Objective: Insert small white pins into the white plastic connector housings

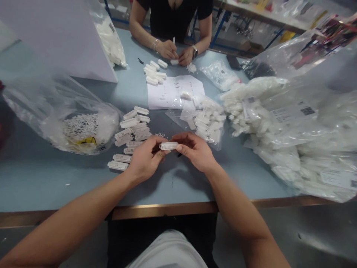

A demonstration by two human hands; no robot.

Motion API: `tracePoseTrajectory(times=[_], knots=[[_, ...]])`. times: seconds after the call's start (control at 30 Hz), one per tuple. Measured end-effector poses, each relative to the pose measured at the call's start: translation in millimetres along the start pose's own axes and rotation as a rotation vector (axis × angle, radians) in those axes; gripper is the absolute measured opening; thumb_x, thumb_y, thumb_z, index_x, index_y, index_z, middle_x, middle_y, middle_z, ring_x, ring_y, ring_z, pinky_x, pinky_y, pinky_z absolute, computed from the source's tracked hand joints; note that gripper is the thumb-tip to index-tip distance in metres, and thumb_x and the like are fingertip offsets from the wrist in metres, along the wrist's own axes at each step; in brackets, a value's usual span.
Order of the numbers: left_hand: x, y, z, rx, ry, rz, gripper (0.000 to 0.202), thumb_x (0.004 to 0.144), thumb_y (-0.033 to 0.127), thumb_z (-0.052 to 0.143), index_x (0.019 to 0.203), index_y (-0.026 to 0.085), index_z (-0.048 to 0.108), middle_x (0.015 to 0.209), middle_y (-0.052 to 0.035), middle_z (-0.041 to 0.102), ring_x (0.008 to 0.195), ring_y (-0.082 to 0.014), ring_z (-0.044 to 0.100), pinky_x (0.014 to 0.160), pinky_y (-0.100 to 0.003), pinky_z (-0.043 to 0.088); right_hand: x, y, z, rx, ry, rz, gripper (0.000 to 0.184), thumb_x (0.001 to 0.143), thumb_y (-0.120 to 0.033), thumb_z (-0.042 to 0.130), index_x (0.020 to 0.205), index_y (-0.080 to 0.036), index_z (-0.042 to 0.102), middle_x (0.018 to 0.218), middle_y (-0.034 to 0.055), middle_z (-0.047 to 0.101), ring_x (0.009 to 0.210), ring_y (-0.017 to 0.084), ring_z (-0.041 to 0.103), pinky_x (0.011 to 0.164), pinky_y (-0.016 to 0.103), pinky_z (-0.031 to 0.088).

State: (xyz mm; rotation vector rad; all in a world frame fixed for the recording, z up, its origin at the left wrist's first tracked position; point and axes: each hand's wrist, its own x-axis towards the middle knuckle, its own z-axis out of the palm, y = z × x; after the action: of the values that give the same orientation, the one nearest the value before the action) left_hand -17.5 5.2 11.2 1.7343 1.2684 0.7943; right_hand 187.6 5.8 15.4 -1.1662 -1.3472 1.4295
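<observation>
A small white plastic connector strip (169,146) is held level above the blue-grey table (83,178), pinched between both hands. My left hand (146,158) grips its left end with curled fingers. My right hand (195,150) grips its right end between thumb and fingers. Just left of my left hand lies a pile of several similar white strips (131,136). A few tiny white pieces (160,134) lie on the table just beyond my hands.
An open clear bag of small white parts (78,128) lies at left, another bag of strips (208,119) ahead, big stacked bags (301,137) at right. A paper sheet (170,93) sits mid-table. Across the table a person's hands (175,54) work beside another strip pile (154,72).
</observation>
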Motion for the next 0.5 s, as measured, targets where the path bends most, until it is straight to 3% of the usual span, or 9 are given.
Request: tracePoseTrajectory(times=[0.3, 0.5], knots=[[-0.4, 7.4, -0.5, 0.071, -0.012, 0.023, 0.026, 0.090, 0.043, 0.063, 0.104, 0.021, 0.068, 0.072, 0.0019, 0.068, 0.068, -0.0169, 0.065, 0.066, -0.029, 0.048, -0.4, 2.7, 3.2, -0.146, -0.015, -0.006, 0.038, 0.084, -0.050, 0.075, 0.105, -0.019, 0.071, 0.092, 0.0045, 0.074, 0.080, 0.016, 0.068, 0.073, 0.030, 0.055], [0.0, 4.0, -2.2, 0.000, 0.072, -0.005, 0.030, 0.092, 0.046, 0.062, 0.108, 0.021, 0.065, 0.073, 0.0021, 0.069, 0.064, -0.0159, 0.065, 0.064, -0.030, 0.050, 2.6, 6.3, 5.6, -0.032, 0.092, -0.037, 0.046, 0.078, -0.054, 0.080, 0.108, -0.021, 0.068, 0.089, 0.0035, 0.073, 0.077, 0.017, 0.067, 0.071, 0.031, 0.056]])
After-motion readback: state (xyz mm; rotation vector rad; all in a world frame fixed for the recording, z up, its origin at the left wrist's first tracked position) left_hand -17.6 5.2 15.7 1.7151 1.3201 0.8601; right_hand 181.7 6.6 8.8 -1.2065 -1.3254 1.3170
